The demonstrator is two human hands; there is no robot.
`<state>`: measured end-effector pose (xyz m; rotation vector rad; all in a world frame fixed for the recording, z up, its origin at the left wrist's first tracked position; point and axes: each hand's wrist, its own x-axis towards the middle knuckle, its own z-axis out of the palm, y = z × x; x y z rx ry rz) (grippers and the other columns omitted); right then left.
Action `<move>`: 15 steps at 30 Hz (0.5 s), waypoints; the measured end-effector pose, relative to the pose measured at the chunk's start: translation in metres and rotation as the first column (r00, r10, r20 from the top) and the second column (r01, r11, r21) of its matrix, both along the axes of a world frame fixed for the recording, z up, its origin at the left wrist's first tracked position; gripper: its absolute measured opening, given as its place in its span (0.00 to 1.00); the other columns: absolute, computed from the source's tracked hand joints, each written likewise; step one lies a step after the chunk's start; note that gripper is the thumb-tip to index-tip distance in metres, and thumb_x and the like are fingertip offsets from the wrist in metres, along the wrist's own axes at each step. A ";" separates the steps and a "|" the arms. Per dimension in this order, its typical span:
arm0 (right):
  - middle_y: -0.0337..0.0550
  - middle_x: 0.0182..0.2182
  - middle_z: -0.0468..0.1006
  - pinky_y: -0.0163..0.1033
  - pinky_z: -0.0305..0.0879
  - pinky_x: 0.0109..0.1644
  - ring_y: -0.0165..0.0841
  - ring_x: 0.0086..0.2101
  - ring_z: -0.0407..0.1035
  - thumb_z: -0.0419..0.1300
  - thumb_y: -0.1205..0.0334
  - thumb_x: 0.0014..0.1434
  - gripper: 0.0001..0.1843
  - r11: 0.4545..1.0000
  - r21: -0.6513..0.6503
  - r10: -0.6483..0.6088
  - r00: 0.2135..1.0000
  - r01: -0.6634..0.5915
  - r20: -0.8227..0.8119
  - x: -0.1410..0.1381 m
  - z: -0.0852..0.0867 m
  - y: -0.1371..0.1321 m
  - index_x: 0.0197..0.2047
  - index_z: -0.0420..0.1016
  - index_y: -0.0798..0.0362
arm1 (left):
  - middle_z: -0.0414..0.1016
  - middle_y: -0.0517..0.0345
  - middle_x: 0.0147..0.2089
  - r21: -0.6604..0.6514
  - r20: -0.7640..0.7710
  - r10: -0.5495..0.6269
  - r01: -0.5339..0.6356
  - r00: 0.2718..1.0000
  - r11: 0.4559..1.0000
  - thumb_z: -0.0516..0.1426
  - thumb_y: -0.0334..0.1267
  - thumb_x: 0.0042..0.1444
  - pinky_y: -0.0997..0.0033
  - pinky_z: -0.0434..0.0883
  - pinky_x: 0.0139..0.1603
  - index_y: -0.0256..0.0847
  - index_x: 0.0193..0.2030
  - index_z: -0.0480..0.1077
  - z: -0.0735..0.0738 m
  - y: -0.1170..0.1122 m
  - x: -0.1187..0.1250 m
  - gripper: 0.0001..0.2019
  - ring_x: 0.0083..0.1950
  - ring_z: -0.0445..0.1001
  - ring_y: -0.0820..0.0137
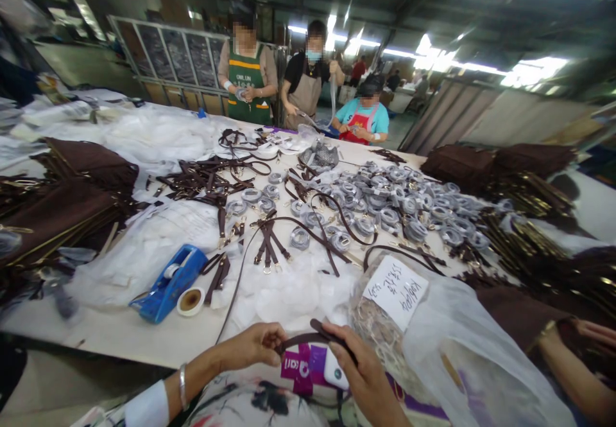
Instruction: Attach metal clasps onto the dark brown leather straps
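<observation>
My left hand and my right hand are low at the front edge of the table, both closed on a thin dark brown strap stretched between them. The strap runs up over the table past white tissue sheets. Beneath my hands lies a white and purple printed item. A silver bangle sits on my left wrist.
A blue tape dispenser and a tape roll lie front left. Several wrapped strap coils cover the table's middle. A clear bag with a handwritten label is at the right. Brown bags are stacked left and right. Three aproned people stand at the far side; another person's arm is at right.
</observation>
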<state>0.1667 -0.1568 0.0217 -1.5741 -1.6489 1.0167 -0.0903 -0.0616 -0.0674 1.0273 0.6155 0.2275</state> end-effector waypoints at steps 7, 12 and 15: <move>0.38 0.51 0.76 0.40 0.64 0.56 0.35 0.51 0.69 0.49 0.57 0.68 0.15 0.999 -0.049 0.021 0.999 -0.019 0.031 0.007 -0.009 -0.008 0.55 0.68 0.38 | 0.77 0.59 0.34 0.032 -0.005 0.079 -0.078 0.997 0.996 0.66 0.35 0.46 0.73 0.64 0.37 0.35 0.39 0.76 0.000 0.000 -0.001 0.12 0.33 0.69 0.71; 0.39 0.52 0.76 0.43 0.62 0.59 0.36 0.54 0.68 0.50 0.56 0.68 0.15 0.998 -0.049 0.048 0.995 -0.044 0.086 0.015 -0.006 -0.013 0.55 0.69 0.40 | 0.76 0.60 0.34 0.153 -0.028 0.106 -0.100 0.994 0.983 0.64 0.37 0.51 0.73 0.64 0.40 0.37 0.39 0.77 0.019 0.005 0.002 0.09 0.36 0.70 0.69; 0.39 0.51 0.77 0.43 0.61 0.59 0.36 0.52 0.69 0.50 0.56 0.68 0.14 0.996 -0.058 0.080 0.990 -0.073 0.118 0.019 0.002 -0.015 0.54 0.70 0.40 | 0.76 0.58 0.39 0.447 -0.095 0.086 -0.035 0.992 0.894 0.61 0.41 0.57 0.71 0.64 0.45 0.40 0.42 0.76 0.035 0.008 0.003 0.10 0.42 0.71 0.66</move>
